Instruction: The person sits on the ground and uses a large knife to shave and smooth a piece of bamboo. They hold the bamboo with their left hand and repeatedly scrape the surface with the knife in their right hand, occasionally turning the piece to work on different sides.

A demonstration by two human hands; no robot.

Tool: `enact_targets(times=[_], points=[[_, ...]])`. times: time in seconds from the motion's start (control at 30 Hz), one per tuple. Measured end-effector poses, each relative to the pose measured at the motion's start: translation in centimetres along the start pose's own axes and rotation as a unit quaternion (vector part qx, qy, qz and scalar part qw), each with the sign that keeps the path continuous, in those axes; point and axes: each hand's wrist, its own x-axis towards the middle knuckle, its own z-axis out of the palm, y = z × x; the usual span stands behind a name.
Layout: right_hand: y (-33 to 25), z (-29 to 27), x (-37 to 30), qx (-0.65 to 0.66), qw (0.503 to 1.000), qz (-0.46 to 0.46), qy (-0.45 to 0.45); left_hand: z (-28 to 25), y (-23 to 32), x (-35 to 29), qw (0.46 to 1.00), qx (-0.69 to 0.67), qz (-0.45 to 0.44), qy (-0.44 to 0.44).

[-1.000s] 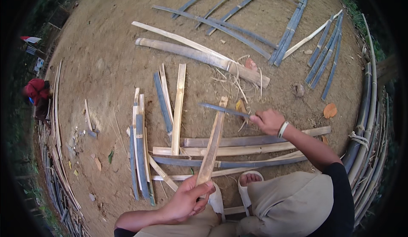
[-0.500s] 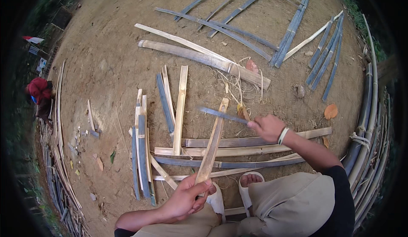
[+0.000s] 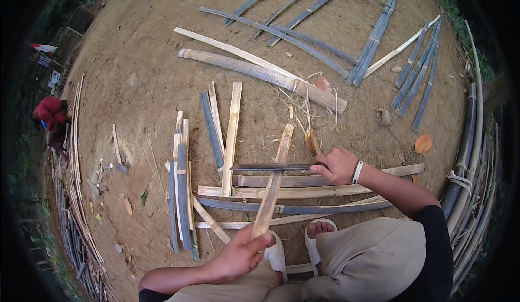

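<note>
My left hand [image 3: 242, 250] is closed round the near end of a split bamboo strip [image 3: 273, 185], which slants up and away from me with its pale inner side showing. In my right hand [image 3: 337, 165] is the handle of a long dark-bladed knife [image 3: 271, 167]. The blade points left and lies across the strip, around its middle; whether it bites into the bamboo I cannot tell. Beneath them, several bamboo slats [image 3: 303, 181] lie crosswise on the ground before my feet. A light-coloured band circles my right wrist.
Upright bamboo pieces [image 3: 182, 194] lie bundled at the left, near a longer slat [image 3: 232, 134]. Farther off are a wide split piece [image 3: 260, 73] and dark slats [image 3: 374, 42]. Long poles [image 3: 466, 156] line the right edge. A person in red [image 3: 51, 115] bends at the far left.
The knife has come down and toward me along the strip, and its blade now lies level across it. My left hand keeps its hold on the strip.
</note>
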Motion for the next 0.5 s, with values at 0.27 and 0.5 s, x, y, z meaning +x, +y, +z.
enact_targets(times=[0.27,0.5], points=[[-0.2,0.9,-0.2,-0.007,0.998,0.062,0.023,0.0,-0.9,0.5,1.000,-0.017,-0.001,-0.019],[0.1,0.7,0.3,0.006,0.999,0.046,0.017,-0.1,-0.4,0.6,0.999,-0.018,-0.001,-0.037]])
